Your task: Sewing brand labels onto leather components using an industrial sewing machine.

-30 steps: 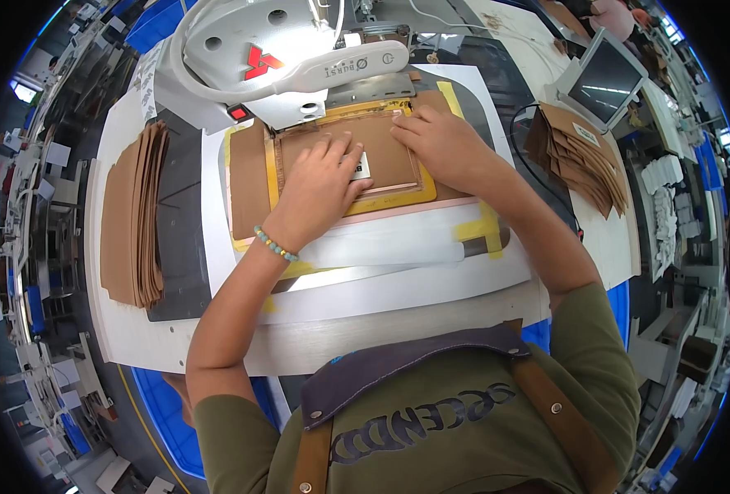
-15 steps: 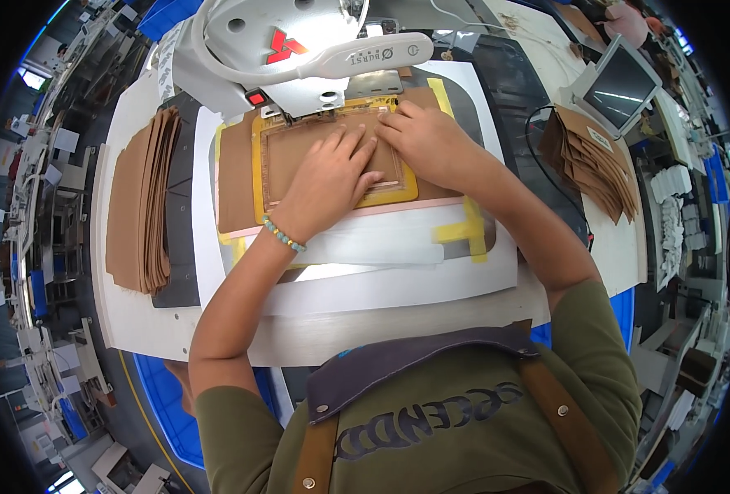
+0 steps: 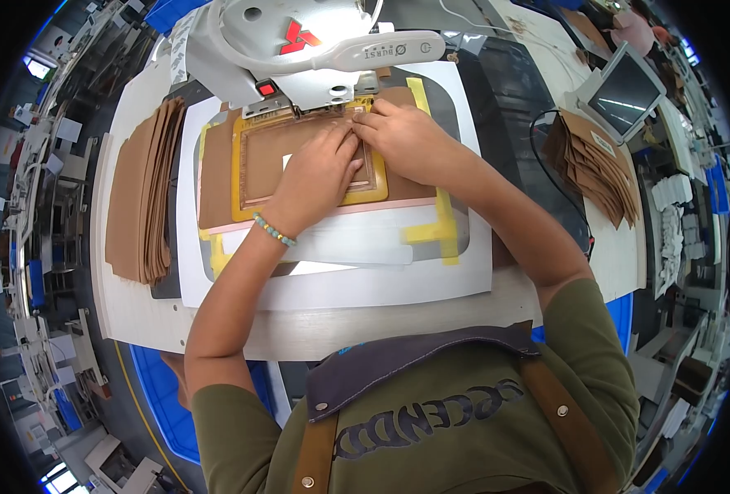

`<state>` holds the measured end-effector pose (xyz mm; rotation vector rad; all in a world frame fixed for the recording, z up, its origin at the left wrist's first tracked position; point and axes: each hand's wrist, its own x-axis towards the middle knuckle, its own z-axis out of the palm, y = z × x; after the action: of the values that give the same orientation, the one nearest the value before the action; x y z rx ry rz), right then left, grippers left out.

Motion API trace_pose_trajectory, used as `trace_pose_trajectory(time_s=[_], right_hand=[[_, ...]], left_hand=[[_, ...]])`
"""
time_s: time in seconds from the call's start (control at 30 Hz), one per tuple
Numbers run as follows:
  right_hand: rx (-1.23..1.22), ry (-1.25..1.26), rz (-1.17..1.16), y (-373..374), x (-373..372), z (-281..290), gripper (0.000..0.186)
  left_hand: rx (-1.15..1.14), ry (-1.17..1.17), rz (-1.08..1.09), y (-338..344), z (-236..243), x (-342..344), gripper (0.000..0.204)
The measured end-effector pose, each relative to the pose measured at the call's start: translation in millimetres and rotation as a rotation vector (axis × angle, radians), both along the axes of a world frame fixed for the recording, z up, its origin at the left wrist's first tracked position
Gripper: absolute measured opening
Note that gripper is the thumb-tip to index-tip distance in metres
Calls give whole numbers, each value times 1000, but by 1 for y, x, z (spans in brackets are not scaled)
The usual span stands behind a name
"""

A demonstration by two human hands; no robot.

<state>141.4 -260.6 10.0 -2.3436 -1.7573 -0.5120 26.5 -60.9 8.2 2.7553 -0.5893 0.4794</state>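
A yellow-edged clear frame [image 3: 237, 173] lies over brown fabric [image 3: 216, 188] under the head of a sewing machine [image 3: 278, 72]. My left hand [image 3: 319, 177], with a beaded bracelet at its wrist, rests on the fabric inside the frame, fingers stretched toward the upper right. A small white piece [image 3: 286, 161] shows at that hand's left side; the rest of it is hidden. My right hand [image 3: 410, 142] lies across the frame's upper right part with bent, slightly parted fingers. Its fingertips come close to those of my left hand. Nothing held shows in either.
Brown fabric pieces [image 3: 138, 198] are stacked on the left, and another brown stack [image 3: 591, 169] lies on the right below a screen [image 3: 624, 86]. A white sheet [image 3: 365, 288] with yellow tape [image 3: 447, 230] lies under the frame. A black cable [image 3: 558, 185] curves along the right.
The frame, fabric and white sheet have shifted left under the machine, and both hands have moved left with them. A white piece now shows beside my left hand.
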Motion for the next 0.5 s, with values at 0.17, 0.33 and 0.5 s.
trace_pose_trajectory(time_s=[0.17, 0.33, 0.5], right_hand=[[83, 82, 80, -6, 0, 1, 38], [9, 200, 28, -34, -8, 14, 38], [-39, 312, -67, -63, -11, 25, 39]], left_hand=[[0, 5, 28, 6, 1, -1, 44], [-39, 54, 53, 21, 2, -7, 43], [-66, 139, 42, 50, 19, -32, 44]])
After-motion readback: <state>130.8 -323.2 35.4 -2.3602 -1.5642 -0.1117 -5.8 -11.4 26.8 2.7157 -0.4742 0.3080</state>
